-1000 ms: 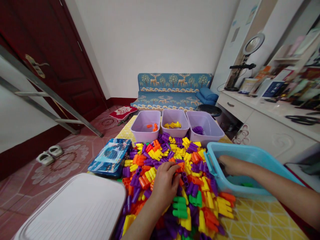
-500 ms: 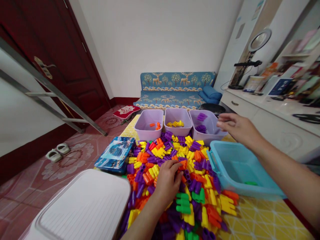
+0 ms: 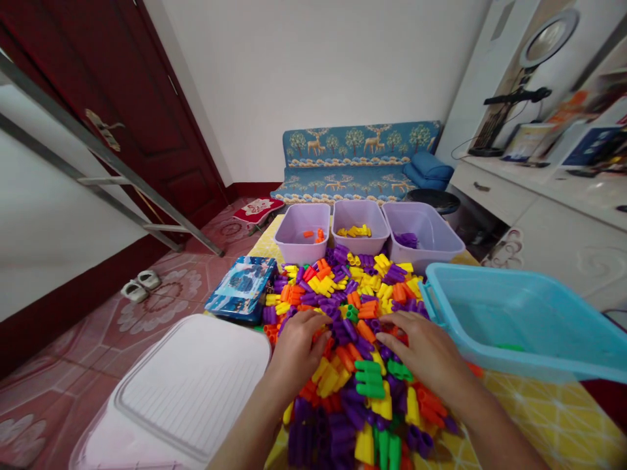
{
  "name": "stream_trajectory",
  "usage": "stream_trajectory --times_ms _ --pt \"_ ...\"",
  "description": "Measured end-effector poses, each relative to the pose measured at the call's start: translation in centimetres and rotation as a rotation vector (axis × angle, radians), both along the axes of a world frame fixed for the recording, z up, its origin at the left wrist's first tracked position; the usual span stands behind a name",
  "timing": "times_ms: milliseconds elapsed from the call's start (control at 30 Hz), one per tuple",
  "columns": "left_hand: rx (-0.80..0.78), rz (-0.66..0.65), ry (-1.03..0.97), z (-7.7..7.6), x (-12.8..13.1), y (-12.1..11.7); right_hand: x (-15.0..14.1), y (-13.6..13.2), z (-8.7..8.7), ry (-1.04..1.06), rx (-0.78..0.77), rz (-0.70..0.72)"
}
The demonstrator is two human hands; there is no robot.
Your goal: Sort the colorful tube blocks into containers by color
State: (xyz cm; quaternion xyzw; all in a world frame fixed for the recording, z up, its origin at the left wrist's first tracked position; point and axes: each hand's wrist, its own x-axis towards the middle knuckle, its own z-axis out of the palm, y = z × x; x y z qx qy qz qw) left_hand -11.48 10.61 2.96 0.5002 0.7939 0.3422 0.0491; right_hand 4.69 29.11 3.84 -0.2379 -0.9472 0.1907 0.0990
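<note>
Spreading my left hand (image 3: 296, 349) and right hand (image 3: 421, 352) palm-down over the near part of a heap of plastic building pieces (image 3: 343, 320), I am seeing both hands open, with the fingers fanned and the fingertips among the pieces. Neither hand looks closed on anything, though I cannot tell whether a piece sits under either palm. From this distance, I am judging that light fingertip contact works best here, since the pieces are lying loosely and leaning on each other, and heavy pressure could send them sliding.

The heap is sitting on a yellow patterned mat (image 3: 548, 418), mixing purple, yellow, orange and a few green tube-shaped pieces. Some are joined in short stacks, including a green stack (image 3: 369, 378) between my hands and slightly nearer me.

Three lilac plastic bins are lining the far edge of the heap: the left bin (image 3: 301, 248) is holding orange pieces, the middle bin (image 3: 360, 247) yellow ones and the right bin (image 3: 426, 251) purple ones. A light-blue plastic basin (image 3: 519, 274) is sitting to the right, with a green piece (image 3: 509, 347) lying inside. A white ribbed lid (image 3: 191, 385) and a blue printed tin (image 3: 242, 290) are lying to the left.
</note>
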Motion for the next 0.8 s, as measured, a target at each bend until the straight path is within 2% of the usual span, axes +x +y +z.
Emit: stream_trajectory --times_ms 100,267,400,500,633,733,800 --pt "-0.014 -0.002 0.045 -1.2 0.6 -0.1 -1.4 -0.6 -1.1 0.023 0.041 0.015" --pt "-0.054 -0.038 0.108 -1.5 1.1 0.0 -4.1 -1.8 -2.2 0.084 0.004 0.132" --pt "-0.034 -0.041 0.076 -1.7 0.7 -0.2 -4.9 -2.4 -1.8 0.167 -0.185 0.238" --pt "0.026 -0.058 0.026 -1.5 0.8 -1.4 -3.4 -2.7 -0.9 0.217 -0.254 0.263" --pt "0.007 -0.173 0.057 -0.9 2.2 -4.3 1.1 -3.6 -0.8 0.208 -0.069 0.292" --pt "-0.099 -0.303 0.123 -1.3 3.7 -6.2 4.1 -4.8 -2.4 0.159 0.142 0.328" --pt "-0.165 -0.328 0.154 -2.2 4.7 -6.8 5.0 -5.7 -3.8 0.153 0.275 0.354"
